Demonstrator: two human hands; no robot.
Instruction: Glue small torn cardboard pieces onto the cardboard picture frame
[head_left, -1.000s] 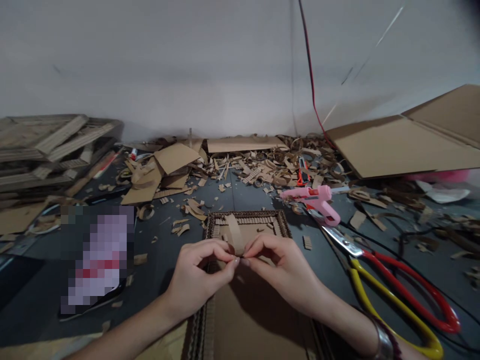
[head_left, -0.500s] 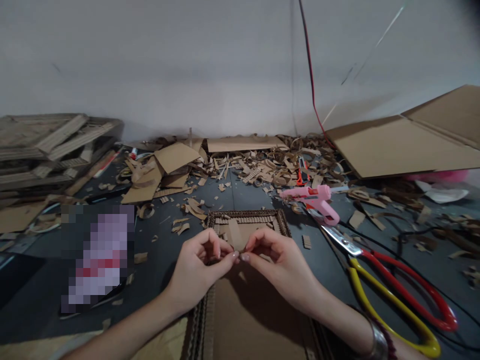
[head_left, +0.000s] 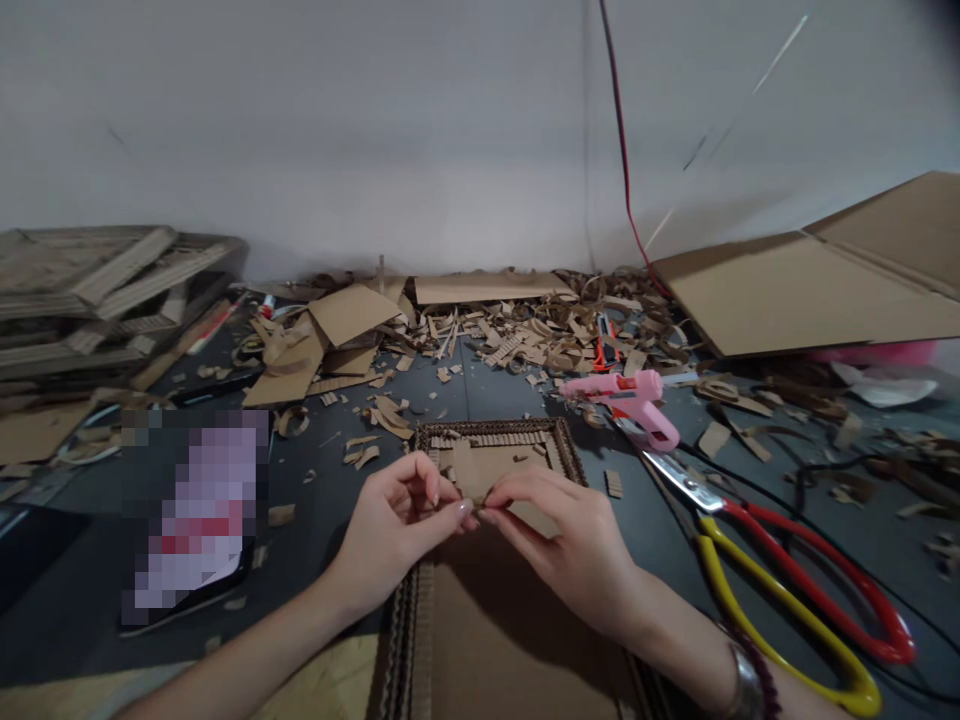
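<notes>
Both hands pinch a small cardboard piece [head_left: 471, 474] between thumbs and bent fingers, the left hand [head_left: 397, 530] and right hand [head_left: 562, 545] nearly meeting at its near edge, just over the near side of a corrugated cardboard frame [head_left: 495, 426]. The frame sits on a cardboard sheet [head_left: 510, 640] running toward the person. To the right lie a pink glue gun [head_left: 634, 400] and red-and-yellow-handled scissors [head_left: 795, 590], with cardboard scraps [head_left: 480, 340] heaped far off.
</notes>
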